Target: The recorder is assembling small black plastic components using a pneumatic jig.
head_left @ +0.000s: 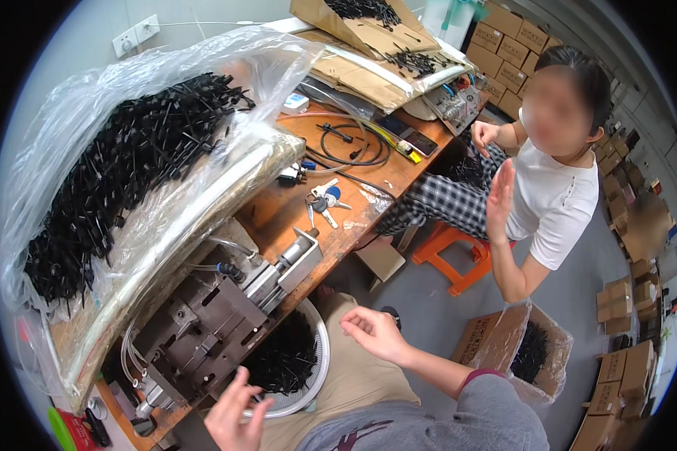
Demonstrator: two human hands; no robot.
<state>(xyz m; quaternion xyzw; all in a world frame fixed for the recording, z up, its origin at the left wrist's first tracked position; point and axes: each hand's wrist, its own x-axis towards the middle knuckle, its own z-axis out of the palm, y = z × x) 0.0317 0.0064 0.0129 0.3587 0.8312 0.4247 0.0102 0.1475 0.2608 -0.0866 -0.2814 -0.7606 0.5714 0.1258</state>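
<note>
My left hand (237, 413) is raised at the lower left, fingers apart, beside the near end of a metal fixture (207, 334) at the table edge. A small dark bit shows by its fingertips; I cannot tell whether it is touched. My right hand (376, 334) hovers over my lap with its fingers curled in and nothing visible in them. Between the hands, below the table edge, stands a white round basket (322, 368) of thin black plastic pieces (282, 357). More such black pieces (135, 173) lie heaped on a plastic-covered sloping tray (195, 199) above the fixture.
A co-worker (557, 180) sits on an orange stool (455, 255) at the right, one palm raised. Keys (326, 203), coiled cable (353, 146) and a phone (406, 135) lie on the wooden table (271, 218). A plastic-lined carton (515, 349) stands on the floor.
</note>
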